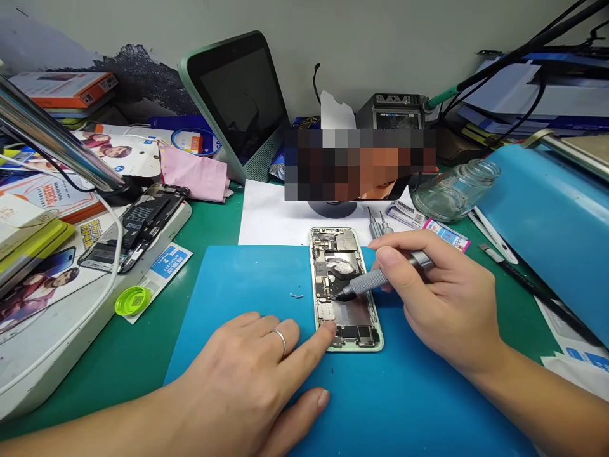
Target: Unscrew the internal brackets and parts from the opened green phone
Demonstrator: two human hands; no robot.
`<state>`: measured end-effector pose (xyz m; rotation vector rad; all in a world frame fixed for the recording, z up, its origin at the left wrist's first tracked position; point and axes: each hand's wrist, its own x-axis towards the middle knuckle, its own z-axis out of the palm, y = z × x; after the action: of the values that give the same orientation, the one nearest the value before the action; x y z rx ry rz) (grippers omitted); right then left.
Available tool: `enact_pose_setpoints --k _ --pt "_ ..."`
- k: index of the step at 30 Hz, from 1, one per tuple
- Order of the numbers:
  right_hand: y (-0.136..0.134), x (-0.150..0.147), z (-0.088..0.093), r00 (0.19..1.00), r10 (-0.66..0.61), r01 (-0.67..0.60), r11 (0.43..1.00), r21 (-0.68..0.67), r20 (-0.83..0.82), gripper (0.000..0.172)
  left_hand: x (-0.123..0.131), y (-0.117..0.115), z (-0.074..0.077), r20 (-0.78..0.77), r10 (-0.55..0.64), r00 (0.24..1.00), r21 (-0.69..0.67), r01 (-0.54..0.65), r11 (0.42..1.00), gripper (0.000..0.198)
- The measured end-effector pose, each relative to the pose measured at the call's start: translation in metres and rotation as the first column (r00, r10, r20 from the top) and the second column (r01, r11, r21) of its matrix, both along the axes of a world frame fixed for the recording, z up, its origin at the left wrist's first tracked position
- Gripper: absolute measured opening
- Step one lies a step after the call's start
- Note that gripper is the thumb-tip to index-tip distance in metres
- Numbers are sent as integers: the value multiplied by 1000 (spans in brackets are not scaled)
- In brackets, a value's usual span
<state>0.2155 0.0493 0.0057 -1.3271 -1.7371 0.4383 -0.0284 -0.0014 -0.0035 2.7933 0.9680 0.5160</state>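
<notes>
An opened phone (349,311) with a pale green frame lies flat on a blue work mat (238,285), a little right of the middle of the mat, with its long side running from near to far. Its inner boards and metal shields are uncovered.

The right hand (438,298) comes in from the right. It is closed around a grey precision screwdriver (368,281) and holds it between the thumb and the fingers. The tool is tilted low, and its dark tip stands on the inside of the phone, about at the middle, near the left edge.

The left hand (247,368) lies palm down on the mat, left of the phone. It is open and holds nothing. Its fingers are stretched out, and the tip of the index finger touches the near left corner of the phone. One finger wears a silver ring (280,339).

A small metal bit (297,295) lies on the mat just left of the phone. Two more screwdrivers (378,225) lie beyond the far right corner of the phone, and a glass jar (454,188) lies on its side further right. On the left of the green desk (209,216) there are a second dismantled phone (137,231) and a green bottle cap (132,299). A smart display (238,101) with a dark screen stands at the far side.
</notes>
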Motion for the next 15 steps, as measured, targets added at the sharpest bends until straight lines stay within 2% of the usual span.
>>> enact_pose_setpoints --k 15 --pt "3 1 -1 1000 7 -7 1000 2 -4 10 0 -1 0 1 -6 1000 -7 6 1000 41"
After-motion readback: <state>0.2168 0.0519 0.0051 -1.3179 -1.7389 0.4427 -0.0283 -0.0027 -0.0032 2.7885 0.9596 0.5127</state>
